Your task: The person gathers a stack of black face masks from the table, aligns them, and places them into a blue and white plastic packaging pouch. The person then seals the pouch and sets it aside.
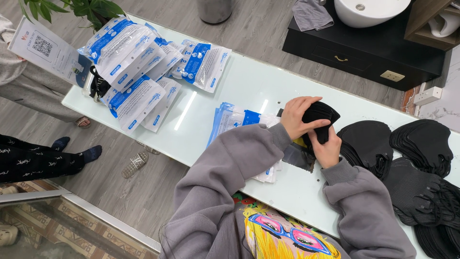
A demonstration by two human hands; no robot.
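Note:
My left hand (298, 116) and my right hand (327, 151) are both shut on a small folded stack of black face masks (322, 113), held just above the white table (249, 84). Under my hands a clear-fronted pouch (296, 157) lies on the table, partly hidden by my grey sleeves. To the left of my hands sits a stack of flat blue-and-white packets (234, 120). Loose piles of black masks (370, 139) spread to the right of my hands.
A heap of filled blue-and-white packets (139, 64) covers the table's far left end. Another person's legs in dark socks (52, 156) and a sandal (135, 164) are on the floor at left. Behind the table stand a black cabinet (364, 48), a white basin (369, 9) and a potted plant (86, 9).

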